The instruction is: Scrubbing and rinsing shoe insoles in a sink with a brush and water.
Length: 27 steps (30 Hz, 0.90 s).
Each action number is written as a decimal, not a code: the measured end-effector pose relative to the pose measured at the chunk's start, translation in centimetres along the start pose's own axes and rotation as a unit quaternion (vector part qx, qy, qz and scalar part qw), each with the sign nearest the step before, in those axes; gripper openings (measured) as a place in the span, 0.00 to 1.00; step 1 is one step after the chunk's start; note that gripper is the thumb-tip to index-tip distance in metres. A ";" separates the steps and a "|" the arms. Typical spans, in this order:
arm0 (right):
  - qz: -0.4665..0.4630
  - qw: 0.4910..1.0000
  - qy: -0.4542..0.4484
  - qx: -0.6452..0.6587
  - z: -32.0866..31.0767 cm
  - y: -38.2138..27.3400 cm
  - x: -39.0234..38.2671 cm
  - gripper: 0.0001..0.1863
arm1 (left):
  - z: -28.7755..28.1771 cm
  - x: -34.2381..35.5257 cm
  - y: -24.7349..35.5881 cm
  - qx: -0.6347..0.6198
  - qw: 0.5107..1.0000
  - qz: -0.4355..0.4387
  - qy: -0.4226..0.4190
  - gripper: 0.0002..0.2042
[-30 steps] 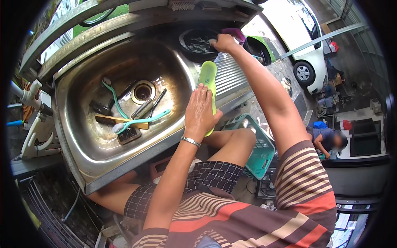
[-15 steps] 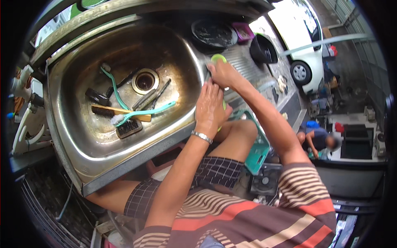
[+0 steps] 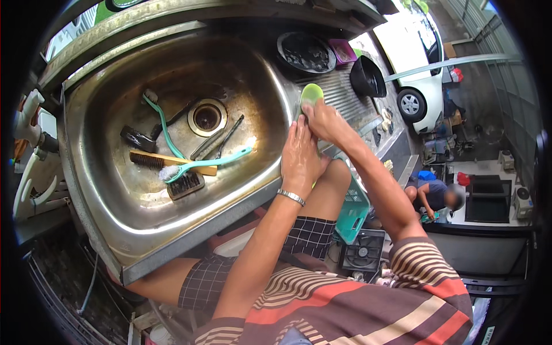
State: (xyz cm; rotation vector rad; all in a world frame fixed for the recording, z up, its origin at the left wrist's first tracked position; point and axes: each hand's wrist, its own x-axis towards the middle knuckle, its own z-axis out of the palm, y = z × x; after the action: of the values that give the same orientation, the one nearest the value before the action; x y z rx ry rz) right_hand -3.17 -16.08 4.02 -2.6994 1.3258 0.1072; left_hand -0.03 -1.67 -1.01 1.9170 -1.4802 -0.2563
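Observation:
Over the right edge of the steel sink, my two hands are close together on a lime-green flat piece with a rounded end. Its far end shows beyond my fingers, and a sliver shows below; most of it is hidden, so its kind is unclear. My right hand has its fingers curled closed on the far part. My left hand, wet and wearing a metal-band watch at the wrist, lies along it with fingers straight and together, thumb at the side.
In the sink lie turquoise-handled brushes, a wooden brush, a dark bristle brush and dark slim tools near the drain. Black basins, a purple container, a green crate, another person and a white car are to the right.
The head view has shifted slightly. My hands sit closer together, and more of the green piece's rounded end shows beyond my right hand.

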 end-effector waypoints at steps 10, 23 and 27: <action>0.034 0.997 -0.070 -0.018 -3.1 0.4 1.8 0.32 | 0.3 -0.4 -0.2 -0.034 0.998 0.016 0.042 0.34; 0.013 0.991 -0.018 -0.133 -6.4 3.5 17.0 0.32 | 0.0 -0.9 1.1 -0.005 0.998 -0.002 0.056 0.34; -0.050 0.990 0.133 -0.027 -5.4 3.3 14.7 0.29 | 0.2 -1.1 0.9 0.000 0.998 0.007 0.060 0.34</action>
State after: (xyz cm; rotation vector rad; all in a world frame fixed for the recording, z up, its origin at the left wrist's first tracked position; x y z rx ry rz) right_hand 3.17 -30.39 7.30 -2.9000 1.2635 -0.2375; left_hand -1.16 -0.82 -0.85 1.8871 -1.4136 -0.1319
